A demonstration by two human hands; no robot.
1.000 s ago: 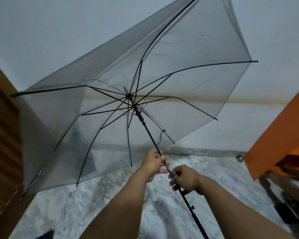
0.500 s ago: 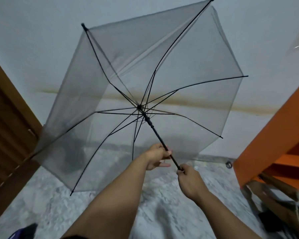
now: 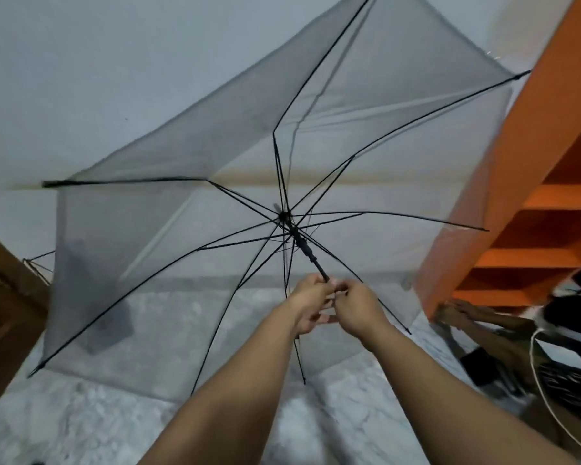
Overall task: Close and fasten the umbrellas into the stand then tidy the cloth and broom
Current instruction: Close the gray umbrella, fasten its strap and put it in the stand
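Pale grey wall (image 3: 81, 78) fills the upper half of the head view, with a brownish stain band running across it behind the canopy. Below it lies a mottled white and grey marble floor (image 3: 91, 421). At the left edge stands a brown wooden door (image 3: 4, 297), and at the right an orange shelving unit (image 3: 547, 203) leans through the frame with several open compartments; dark, striped items and a white cord (image 3: 547, 394) lie blurred near its foot.

A transparent umbrella (image 3: 188, 250) is spread open in the middle of the view, its clear canopy facing away and its black ribs fanning out from the hub. It is held in the air above the floor, its right edge overlapping the orange shelving. The black shaft (image 3: 307, 251) runs from the hub down toward the two hands.

Both bare forearms reach up from the bottom of the frame and meet at the lower end of the visible shaft. The left hand (image 3: 311, 305) is curled around the shaft, fingers wrapped toward the palm. The right hand (image 3: 356, 307) sits just beside it, touching it, with fingers bent and thumb and forefinger pinched at the shaft. The part of the shaft below the hands is hidden behind them.
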